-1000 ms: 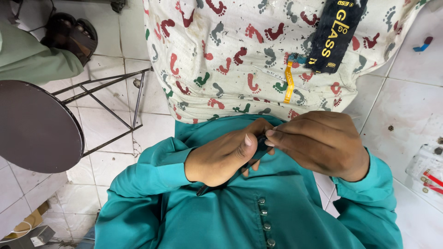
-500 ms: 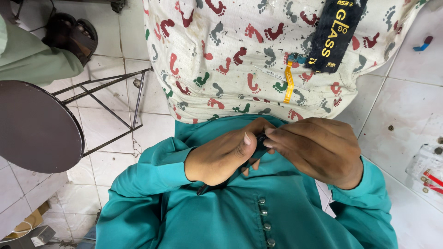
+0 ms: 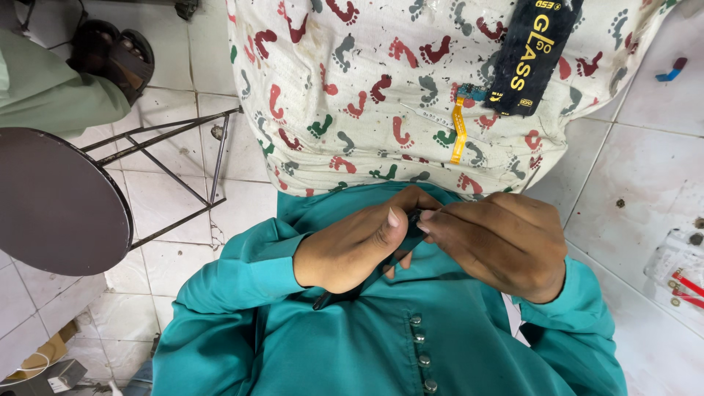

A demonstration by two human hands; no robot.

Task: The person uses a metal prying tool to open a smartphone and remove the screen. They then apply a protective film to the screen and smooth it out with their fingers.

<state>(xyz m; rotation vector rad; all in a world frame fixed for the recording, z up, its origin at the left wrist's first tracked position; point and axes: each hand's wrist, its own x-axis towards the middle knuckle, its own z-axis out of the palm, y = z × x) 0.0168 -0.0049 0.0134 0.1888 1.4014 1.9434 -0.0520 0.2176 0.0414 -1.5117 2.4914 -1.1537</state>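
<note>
Both hands meet just below the footprint cloth [image 3: 381,95], close to the person's teal shirt [image 3: 352,345]. The left hand [image 3: 356,246] and right hand [image 3: 499,242] pinch a small dark part [image 3: 415,218] between their fingertips. A round stool [image 3: 55,202] stands left of the cloth.

A footprint-patterned cloth [image 3: 352,88] carries a black packet [image 3: 529,55] and perhaps an orange ribbon cable [image 3: 458,132].
</note>
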